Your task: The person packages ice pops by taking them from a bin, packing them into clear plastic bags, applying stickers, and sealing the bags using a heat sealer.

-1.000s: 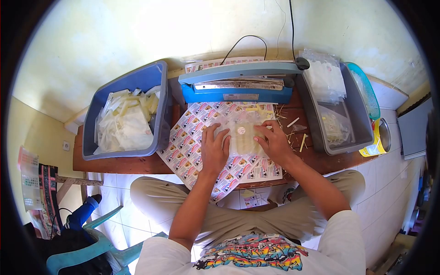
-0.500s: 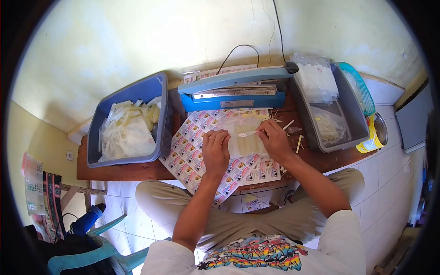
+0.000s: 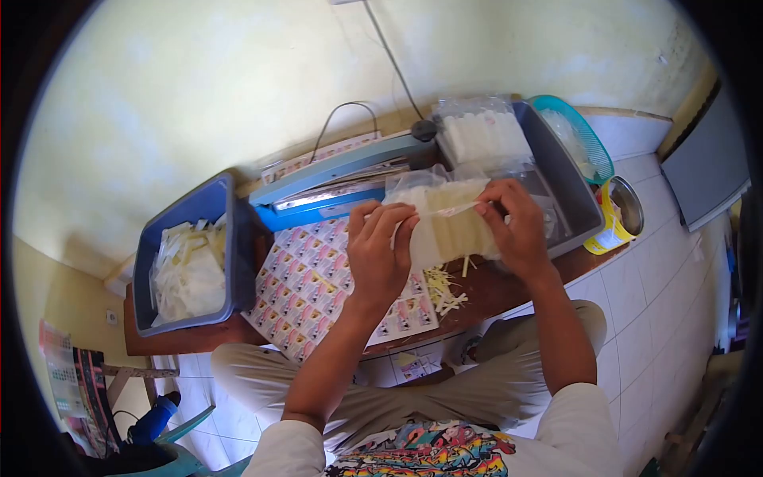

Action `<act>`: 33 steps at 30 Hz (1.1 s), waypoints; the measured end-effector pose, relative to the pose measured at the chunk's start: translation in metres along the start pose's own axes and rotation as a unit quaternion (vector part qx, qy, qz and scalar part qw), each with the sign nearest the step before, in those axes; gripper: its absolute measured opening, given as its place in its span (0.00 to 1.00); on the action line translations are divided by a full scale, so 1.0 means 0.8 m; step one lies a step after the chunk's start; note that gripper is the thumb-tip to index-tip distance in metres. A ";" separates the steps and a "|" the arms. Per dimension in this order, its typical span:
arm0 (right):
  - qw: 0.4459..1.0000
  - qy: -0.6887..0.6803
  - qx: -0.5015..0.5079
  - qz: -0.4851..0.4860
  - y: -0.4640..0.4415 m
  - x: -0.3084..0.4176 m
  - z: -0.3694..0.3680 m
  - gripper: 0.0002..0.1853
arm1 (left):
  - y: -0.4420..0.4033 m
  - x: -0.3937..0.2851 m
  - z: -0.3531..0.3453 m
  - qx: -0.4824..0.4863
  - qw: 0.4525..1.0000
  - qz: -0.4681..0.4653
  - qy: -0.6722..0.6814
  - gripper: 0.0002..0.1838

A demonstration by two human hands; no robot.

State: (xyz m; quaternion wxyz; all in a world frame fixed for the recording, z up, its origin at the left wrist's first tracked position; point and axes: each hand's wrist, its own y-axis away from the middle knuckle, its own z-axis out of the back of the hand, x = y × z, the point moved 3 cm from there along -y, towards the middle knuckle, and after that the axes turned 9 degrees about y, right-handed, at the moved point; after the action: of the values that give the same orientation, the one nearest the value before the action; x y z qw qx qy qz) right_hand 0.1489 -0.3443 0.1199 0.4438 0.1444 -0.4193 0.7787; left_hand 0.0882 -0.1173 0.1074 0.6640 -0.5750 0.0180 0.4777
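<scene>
- Clear packet (image 3: 455, 229) — I have it up over the table (image 3: 187, 338), pinched by both left hand (image 3: 378, 253) and right hand (image 3: 519, 233).
- Printed sheets (image 3: 306, 266) lie lower, leftward.
- Behind — blue sealer (image 3: 334, 173), grey tub (image 3: 576, 231).

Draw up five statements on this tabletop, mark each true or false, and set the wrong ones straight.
1. The left hand and right hand both grip the clear bag. True.
2. The left tub is empty. False: the left tub holds bags.
3. The yellow can stands to the right of the right tub. True.
4. The basket is red. False: the basket is turquoise.
5. The sealer stands between the two tubs. True.
</scene>
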 end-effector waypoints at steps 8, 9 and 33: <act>0.989 0.082 -0.085 -0.090 -0.004 -0.089 0.073 0.06 | -0.031 -0.025 -0.150 0.047 0.997 0.001 0.058 0.04; 0.984 0.106 -0.081 -0.119 -0.004 -0.100 0.076 0.05 | -0.032 -0.026 -0.165 0.056 0.997 0.005 0.060 0.03; 0.918 0.278 0.066 -0.275 0.020 -0.166 0.050 0.14 | -0.018 -0.001 -0.261 0.312 0.942 0.104 -0.070 0.07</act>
State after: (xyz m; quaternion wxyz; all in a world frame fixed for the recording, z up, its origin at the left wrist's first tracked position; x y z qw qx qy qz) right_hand 0.2052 -0.4551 0.0564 0.7285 0.0611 -0.1701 0.6607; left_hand 0.2070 -0.2793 0.0483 0.7565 -0.2988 0.1791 0.5535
